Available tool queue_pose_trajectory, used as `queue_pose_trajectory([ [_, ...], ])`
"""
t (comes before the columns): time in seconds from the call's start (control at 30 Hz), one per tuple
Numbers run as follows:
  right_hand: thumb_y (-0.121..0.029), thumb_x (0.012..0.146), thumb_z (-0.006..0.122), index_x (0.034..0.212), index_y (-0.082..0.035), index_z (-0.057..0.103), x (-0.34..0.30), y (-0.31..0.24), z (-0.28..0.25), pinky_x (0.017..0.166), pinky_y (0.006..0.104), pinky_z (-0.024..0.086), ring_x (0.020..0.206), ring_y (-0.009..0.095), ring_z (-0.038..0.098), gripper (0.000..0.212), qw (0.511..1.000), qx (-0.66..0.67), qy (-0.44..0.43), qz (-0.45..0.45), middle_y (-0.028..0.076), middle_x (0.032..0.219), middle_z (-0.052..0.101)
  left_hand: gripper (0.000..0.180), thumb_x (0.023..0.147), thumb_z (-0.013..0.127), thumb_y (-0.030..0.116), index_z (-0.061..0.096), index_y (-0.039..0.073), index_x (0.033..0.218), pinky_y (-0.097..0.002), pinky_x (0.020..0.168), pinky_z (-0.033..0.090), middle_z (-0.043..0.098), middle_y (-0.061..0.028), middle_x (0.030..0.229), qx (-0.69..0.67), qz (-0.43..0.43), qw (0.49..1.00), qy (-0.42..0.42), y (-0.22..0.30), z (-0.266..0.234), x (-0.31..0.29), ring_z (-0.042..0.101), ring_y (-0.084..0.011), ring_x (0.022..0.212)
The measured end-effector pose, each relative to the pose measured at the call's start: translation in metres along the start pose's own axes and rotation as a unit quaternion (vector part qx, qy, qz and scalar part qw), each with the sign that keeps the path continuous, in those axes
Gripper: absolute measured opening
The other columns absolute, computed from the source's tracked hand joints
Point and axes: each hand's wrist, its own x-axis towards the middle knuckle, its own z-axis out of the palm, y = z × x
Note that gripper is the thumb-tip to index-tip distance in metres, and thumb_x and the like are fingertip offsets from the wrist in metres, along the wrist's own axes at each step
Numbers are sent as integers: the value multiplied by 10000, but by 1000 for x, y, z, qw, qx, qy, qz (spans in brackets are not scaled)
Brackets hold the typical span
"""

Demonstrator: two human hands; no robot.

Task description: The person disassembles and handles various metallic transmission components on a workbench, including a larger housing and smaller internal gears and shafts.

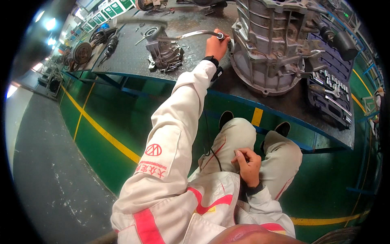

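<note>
My left hand (pixel 216 45) reaches out over the workbench, its fingers closed on one end of a curved metal tube (pixel 197 33). A round ring sits at the gripped end, and the other end blurs off to the left. Beyond my wrist to the right stands a large grey gearbox housing (pixel 268 49), upright on its wide flange. On the left, a smaller metal housing (pixel 162 52) lies on the bench near the tube. My right hand (pixel 248 164) is in front of my lap with curled fingers and the thumb against them; anything inside is hidden.
The dark metal workbench (pixel 195 73) has a blue frame. A socket set case (pixel 331 99) lies unfolded at its right end. Farther left are a shock absorber (pixel 109 49), a brake disc (pixel 82 53) and several green-and-white boxes (pixel 109 11). Yellow lines mark the green floor (pixel 105 150).
</note>
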Motion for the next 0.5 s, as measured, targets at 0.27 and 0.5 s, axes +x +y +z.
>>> queue_pose_trajectory([
  [0.27, -110, 997, 651, 997, 51, 704, -2, 0, 0, 639, 237, 517, 693, 115, 700, 170, 999, 31, -5, 10, 76, 756, 730, 216, 930, 766, 123, 611, 4, 1020, -321, 721, 563, 765, -119, 886, -11, 4, 999, 44, -4, -5, -10, 741, -191, 808],
  [0.5, -115, 1003, 639, 993, 63, 693, -3, -2, 3, 674, 245, 515, 704, 126, 685, 187, 999, 31, -14, 18, 80, 780, 719, 233, 962, 734, 112, 549, -10, 1036, -298, 707, 567, 755, -111, 872, -82, -23, 996, 31, 32, -60, -4, 737, -177, 798],
])
